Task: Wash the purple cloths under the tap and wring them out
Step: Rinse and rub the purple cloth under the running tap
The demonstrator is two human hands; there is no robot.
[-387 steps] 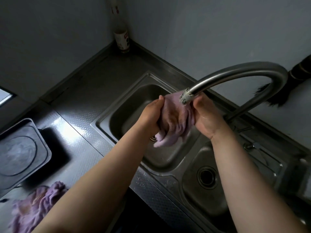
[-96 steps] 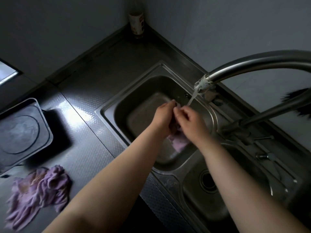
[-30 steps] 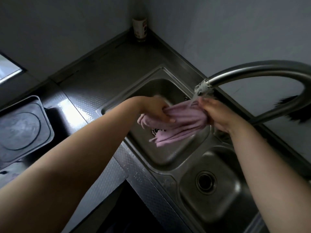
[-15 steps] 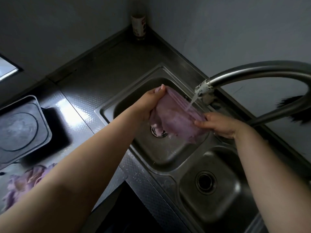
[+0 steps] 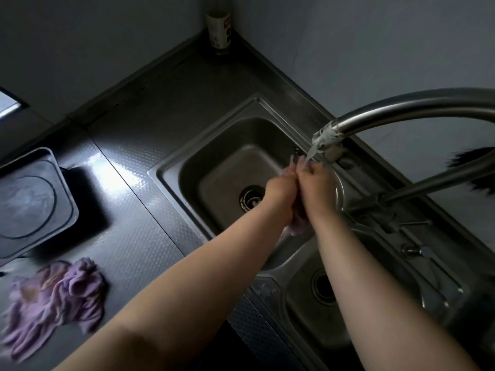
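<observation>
My left hand (image 5: 281, 187) and my right hand (image 5: 314, 180) are pressed together over the left sink basin (image 5: 187, 167), both closed on a bunched purple cloth (image 5: 297, 227). Only its lower end shows below my wrists. Water runs from the steel tap spout (image 5: 328, 136) onto my fingers. A second purple cloth (image 5: 56, 298) lies crumpled on the counter at the lower left.
A smaller right basin (image 5: 300, 303) with a drain sits nearer me. A dark square tray (image 5: 29, 202) rests on the counter at the left. A bottle (image 5: 219, 30) stands in the far corner. A dark brush (image 5: 474, 170) hangs by the right wall.
The cloth was spread open between my hands under the water; now it is bunched up between both closed hands. My view has shifted, showing the counter cloth fully.
</observation>
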